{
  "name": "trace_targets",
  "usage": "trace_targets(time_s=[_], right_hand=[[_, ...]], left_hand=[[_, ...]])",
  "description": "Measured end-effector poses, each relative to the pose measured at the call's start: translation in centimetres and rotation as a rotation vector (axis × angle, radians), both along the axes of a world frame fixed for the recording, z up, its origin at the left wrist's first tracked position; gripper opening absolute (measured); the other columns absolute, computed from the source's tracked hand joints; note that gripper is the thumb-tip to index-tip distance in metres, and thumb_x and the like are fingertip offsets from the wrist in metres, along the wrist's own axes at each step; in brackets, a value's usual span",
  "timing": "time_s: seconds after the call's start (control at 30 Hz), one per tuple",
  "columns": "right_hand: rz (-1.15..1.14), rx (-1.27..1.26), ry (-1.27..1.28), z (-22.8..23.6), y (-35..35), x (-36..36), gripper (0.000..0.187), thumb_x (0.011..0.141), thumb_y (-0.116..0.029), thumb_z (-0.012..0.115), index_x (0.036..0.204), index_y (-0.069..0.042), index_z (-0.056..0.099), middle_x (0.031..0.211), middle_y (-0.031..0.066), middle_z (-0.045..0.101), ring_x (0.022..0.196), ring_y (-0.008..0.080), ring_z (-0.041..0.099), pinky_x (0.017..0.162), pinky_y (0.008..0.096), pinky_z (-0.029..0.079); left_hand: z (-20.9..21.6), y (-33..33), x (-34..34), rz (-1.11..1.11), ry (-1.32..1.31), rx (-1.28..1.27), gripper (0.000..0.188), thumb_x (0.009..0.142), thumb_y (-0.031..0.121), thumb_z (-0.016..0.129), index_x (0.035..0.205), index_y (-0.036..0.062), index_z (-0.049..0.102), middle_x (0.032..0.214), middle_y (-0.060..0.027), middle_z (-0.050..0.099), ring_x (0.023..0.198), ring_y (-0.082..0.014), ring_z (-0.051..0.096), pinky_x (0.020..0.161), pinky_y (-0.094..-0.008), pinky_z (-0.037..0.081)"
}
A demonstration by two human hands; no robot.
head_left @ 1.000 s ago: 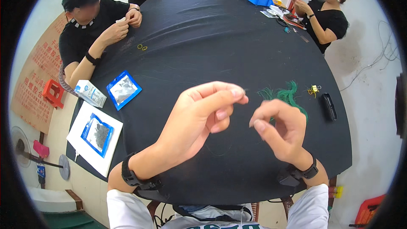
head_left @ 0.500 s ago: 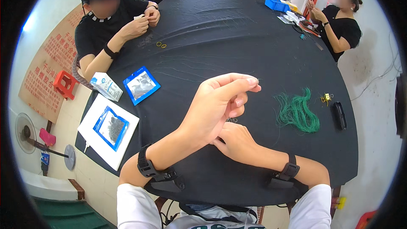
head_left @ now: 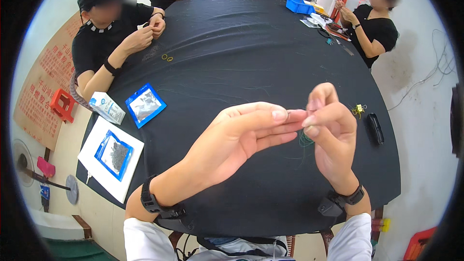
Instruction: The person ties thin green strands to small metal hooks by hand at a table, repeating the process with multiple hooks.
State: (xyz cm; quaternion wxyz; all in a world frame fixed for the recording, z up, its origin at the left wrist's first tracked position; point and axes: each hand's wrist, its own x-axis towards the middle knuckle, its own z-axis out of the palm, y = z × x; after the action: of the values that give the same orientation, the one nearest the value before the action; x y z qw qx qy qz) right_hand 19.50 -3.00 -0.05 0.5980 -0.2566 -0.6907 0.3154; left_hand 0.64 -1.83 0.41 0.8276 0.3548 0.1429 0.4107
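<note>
My left hand (head_left: 232, 137) is held above the black cloth, its thumb pressed on the forefinger and the other fingers stretched out. A tiny thin thing shows at its thumb tip, too small to name. Close by, my right hand (head_left: 336, 137) is pinched with thumb and forefinger at the left fingertips; what it holds cannot be made out. Green thread (head_left: 305, 139) lies on the table, mostly hidden behind my right hand. A yellow binder clip (head_left: 358, 110) and a black case (head_left: 375, 128) lie to the right of that hand.
On the left are a white board (head_left: 113, 186) bearing a blue-edged packet (head_left: 115, 157), another packet (head_left: 145, 105) and a carton (head_left: 107, 108). Yellow rings (head_left: 166, 58) lie farther off. One person (head_left: 89, 43) sits left, another (head_left: 374, 26) right, near a blue bin (head_left: 299, 6).
My right hand has come up from below the left wrist to the left fingertips. The left hand's curled fingers have straightened. The green thread is now mostly covered by my right hand.
</note>
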Motion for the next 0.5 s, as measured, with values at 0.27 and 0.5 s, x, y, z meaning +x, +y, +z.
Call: trace_targets(time_s=[0.27, 0.5], right_hand=[[0.292, -0.263, 0.3, -1.0, 0.4, -0.5, 0.009, 0.081, -0.002, 0.066, 0.088, -0.007, 0.067, 0.087, -0.0008, 0.061, 0.097, 0.0133, 0.041, 0.085, 0.0281, 0.035], [0.368, -0.38, 0.353, -1.2, 0.3, -0.6, 0.005, 0.084, -0.003, 0.063, 0.088, -0.006, 0.063, 0.096, 0.001, 0.053, 0.091, 0.0106, 0.047, 0.082, 0.0288, 0.037]], left_hand=[[-0.2, -0.5, 0.4, -0.026, 0.015, 0.027, 0.013, 0.09, 0.013, 0.056, 0.095, 0.0023, 0.062, 0.106, -0.0131, 0.063, 0.104, -0.0223, 0.06, 0.098, -0.0387, 0.044], [-0.6, -0.3, 0.2, -0.031, 0.049, 0.039, 0.012, 0.09, 0.012, 0.057, 0.096, 0.0025, 0.063, 0.098, -0.0081, 0.063, 0.092, -0.0171, 0.06, 0.082, -0.0338, 0.049]])
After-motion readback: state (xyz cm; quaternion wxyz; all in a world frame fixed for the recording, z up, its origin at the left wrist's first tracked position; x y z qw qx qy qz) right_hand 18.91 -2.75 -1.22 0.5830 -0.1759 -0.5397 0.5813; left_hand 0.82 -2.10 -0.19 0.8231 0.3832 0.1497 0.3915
